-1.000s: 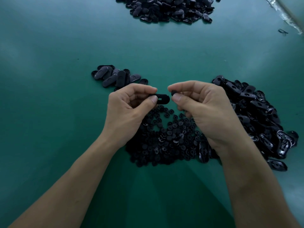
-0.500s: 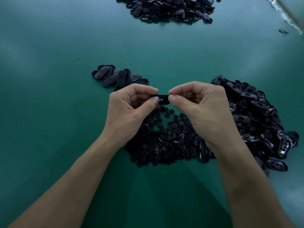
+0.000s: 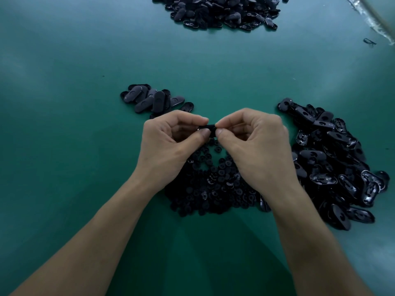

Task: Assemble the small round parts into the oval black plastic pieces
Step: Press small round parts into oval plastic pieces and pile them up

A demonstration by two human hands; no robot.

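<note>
Both hands meet above the green table and pinch one oval black piece (image 3: 210,127) between them. My left hand (image 3: 171,144) grips its left end with thumb and forefinger. My right hand (image 3: 254,146) presses on its right end; the small round part it held is hidden under the fingertips. Below the hands lies a heap of small round parts (image 3: 213,184). A pile of oval black pieces (image 3: 333,159) spreads to the right.
A small cluster of oval pieces (image 3: 149,99) lies just beyond my left hand. A bigger heap of oval pieces (image 3: 222,11) sits at the far edge. Clear plastic wrap (image 3: 372,20) shows at the top right corner. The green table surface (image 3: 74,124) stretches left.
My right hand moved left with the small round part and closed onto the oval piece held by my left hand. The gap between the fingertips has shut.
</note>
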